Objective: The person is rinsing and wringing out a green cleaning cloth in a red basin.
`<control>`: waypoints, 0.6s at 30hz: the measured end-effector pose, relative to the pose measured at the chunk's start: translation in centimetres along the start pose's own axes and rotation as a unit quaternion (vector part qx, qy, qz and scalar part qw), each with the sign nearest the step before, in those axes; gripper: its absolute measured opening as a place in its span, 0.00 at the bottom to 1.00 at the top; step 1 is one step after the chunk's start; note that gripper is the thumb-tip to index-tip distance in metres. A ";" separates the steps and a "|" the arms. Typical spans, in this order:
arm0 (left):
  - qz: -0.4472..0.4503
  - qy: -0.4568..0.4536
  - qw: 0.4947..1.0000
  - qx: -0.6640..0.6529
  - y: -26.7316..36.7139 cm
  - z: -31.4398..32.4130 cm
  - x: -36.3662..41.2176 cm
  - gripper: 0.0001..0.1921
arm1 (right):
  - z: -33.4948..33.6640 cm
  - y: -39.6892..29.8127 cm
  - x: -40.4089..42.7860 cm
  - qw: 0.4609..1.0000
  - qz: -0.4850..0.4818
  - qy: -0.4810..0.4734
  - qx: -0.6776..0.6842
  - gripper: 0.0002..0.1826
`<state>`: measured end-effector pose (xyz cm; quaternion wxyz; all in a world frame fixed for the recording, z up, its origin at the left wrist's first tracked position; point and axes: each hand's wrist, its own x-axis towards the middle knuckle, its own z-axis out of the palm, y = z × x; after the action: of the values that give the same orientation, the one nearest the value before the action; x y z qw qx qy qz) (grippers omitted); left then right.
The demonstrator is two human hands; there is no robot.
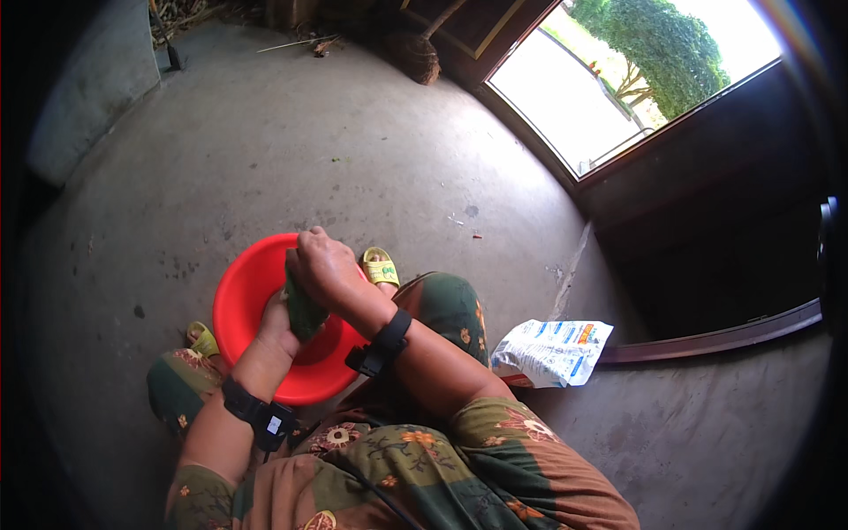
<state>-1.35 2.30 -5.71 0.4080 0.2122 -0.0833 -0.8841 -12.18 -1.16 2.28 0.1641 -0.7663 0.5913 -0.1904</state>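
My left hand (278, 322) is wrapped around the lower part of a dark green, elongated object (305, 308) that looks like a gourd or similar vegetable. My right hand (328, 268) is curled over the upper end of this green vegetable, its knuckles facing up. Its palm side is turned away, so whatever lies inside those fingers is hidden. Both hands are above a red plastic basin (240, 278) between my feet. My forearms cover part of the basin, and its bottom shows only in patches.
A white printed plastic pouch (553, 351) stands on the concrete floor (265, 132) to my right, beside the dark doorway sill (715, 341). Yellow-green slippers (381, 270) flank the basin. A broom (417, 56) leans near the open door. A pale wall (93, 79) is at left.
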 end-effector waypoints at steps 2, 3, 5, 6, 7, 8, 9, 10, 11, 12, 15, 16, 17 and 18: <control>-0.009 -0.006 0.999 -0.035 1.5 -0.3 0.0 0.19 | -1.1 0.7 0.0 0.997 0.050 0.050 0.033 0.11; -0.012 -0.003 0.999 -0.034 2.0 -0.4 0.0 0.19 | -2.0 0.8 0.2 0.997 0.050 0.050 0.032 0.11; 0.026 0.148 0.988 0.030 2.3 0.4 -0.8 0.19 | -3.4 0.7 0.3 0.973 -0.074 0.219 -0.017 0.10; -0.015 0.150 0.986 0.067 2.4 1.0 -1.0 0.19 | -4.0 0.7 0.1 0.973 -0.077 0.217 0.028 0.09; -0.030 0.145 0.986 0.080 2.2 2.4 -1.2 0.19 | -3.8 0.8 0.2 0.972 -0.076 0.219 0.026 0.09; -0.045 0.141 0.985 0.093 2.1 3.7 -1.4 0.18 | -3.3 1.0 0.1 0.970 -0.078 0.179 0.147 0.09; -0.044 0.141 0.985 0.093 1.7 3.8 -1.5 0.18 | -3.2 0.4 0.0 0.951 -0.081 0.133 0.268 0.09; 0.047 0.081 0.989 0.111 1.1 3.6 -1.5 0.19 | -3.1 -0.2 -0.4 0.941 -0.072 0.060 0.326 0.09; 0.112 0.007 0.960 0.255 1.5 3.4 -1.6 0.21 | -2.9 -0.9 -0.9 0.921 -0.098 0.038 0.374 0.09; 0.200 -0.052 0.893 0.400 1.8 3.3 -1.6 0.22 | -2.9 -1.8 -1.7 0.894 -0.098 0.011 0.437 0.10; 0.134 0.022 0.976 0.173 2.5 4.8 -2.9 0.25 | -0.7 -4.5 -4.2 0.879 -0.197 -0.014 0.433 0.12; 0.088 0.068 0.993 0.048 2.2 4.2 -2.5 0.26 | -0.5 -4.9 -4.9 0.908 -0.234 -0.030 0.346 0.12; 0.039 -0.028 0.999 0.008 2.1 1.0 -1.7 0.21 | -0.5 -5.2 -5.2 0.928 -0.269 -0.046 0.255 0.12; 0.041 -0.024 0.999 0.008 1.1 -0.7 -1.1 0.21 | -0.7 -5.6 -5.2 0.946 -0.289 -0.015 0.144 0.11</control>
<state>0.36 2.45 -5.69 0.4397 0.1908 -0.1090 -0.8709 -9.02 5.28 5.09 0.2199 -0.8750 0.3086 -0.3015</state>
